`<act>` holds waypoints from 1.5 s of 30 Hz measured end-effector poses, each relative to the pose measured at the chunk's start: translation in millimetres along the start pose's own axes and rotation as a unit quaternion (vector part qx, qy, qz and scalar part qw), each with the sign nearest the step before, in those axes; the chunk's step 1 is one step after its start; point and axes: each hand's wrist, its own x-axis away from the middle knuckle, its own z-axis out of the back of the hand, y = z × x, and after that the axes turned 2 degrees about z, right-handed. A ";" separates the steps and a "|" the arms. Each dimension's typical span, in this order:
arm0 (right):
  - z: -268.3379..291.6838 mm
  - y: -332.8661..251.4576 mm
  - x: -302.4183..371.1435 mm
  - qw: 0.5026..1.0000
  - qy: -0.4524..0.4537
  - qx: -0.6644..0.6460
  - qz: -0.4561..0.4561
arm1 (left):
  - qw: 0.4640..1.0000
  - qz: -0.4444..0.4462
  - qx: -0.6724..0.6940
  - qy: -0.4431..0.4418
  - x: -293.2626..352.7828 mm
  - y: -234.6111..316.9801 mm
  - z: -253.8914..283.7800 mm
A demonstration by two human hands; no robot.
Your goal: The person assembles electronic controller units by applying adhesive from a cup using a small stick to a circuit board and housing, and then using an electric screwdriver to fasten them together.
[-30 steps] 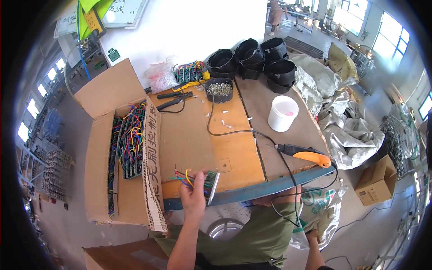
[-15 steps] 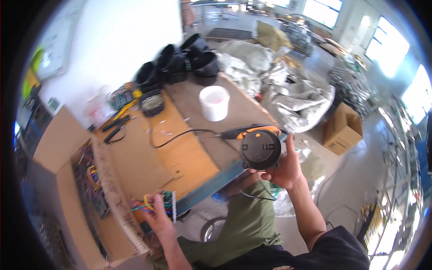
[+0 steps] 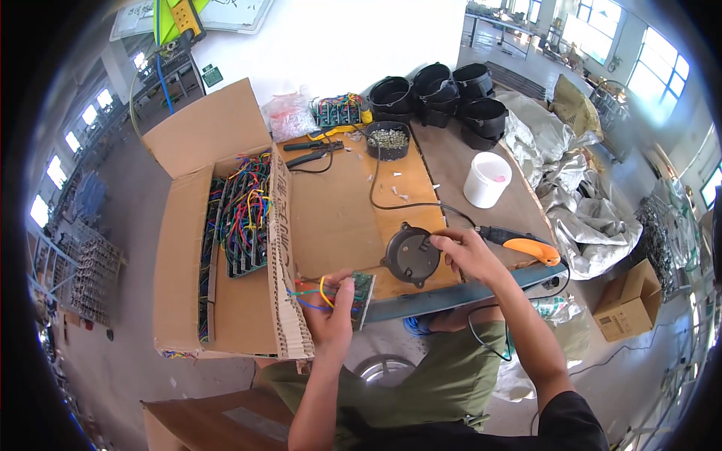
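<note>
My left hand [image 3: 329, 325] is closed on a green circuit board [image 3: 364, 295] with colored wires trailing from it, just off the near edge of the workbench. Between the thumb and fingers of my right hand [image 3: 475, 258] is the rim of a shallow round black housing [image 3: 415, 259] with small lugs around its edge. Its inside faces up, over the front of the bench; whether it touches the surface I cannot tell. An orange and black corded power tool [image 3: 519, 244] lies on the bench beyond my right hand.
An open cardboard box [image 3: 177, 263] of wired circuit boards stands left. Farther back are pliers [image 3: 312, 152], a black bowl of small parts [image 3: 389, 143], several black housings [image 3: 483, 120] and a white tub [image 3: 487, 180]. Pale sacks [image 3: 587, 199] lie beyond the bench's right side.
My view has swung left, bringing the box fully into sight. The black housing has come down toward the bench front, and my right hand now pinches its rim instead of supporting it from beside and below.
</note>
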 end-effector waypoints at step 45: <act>81.2 -111.3 12.3 0.923 -0.005 0.139 0.358 | 0.889 -0.081 -0.223 -0.392 -105.5 33.6 -72.1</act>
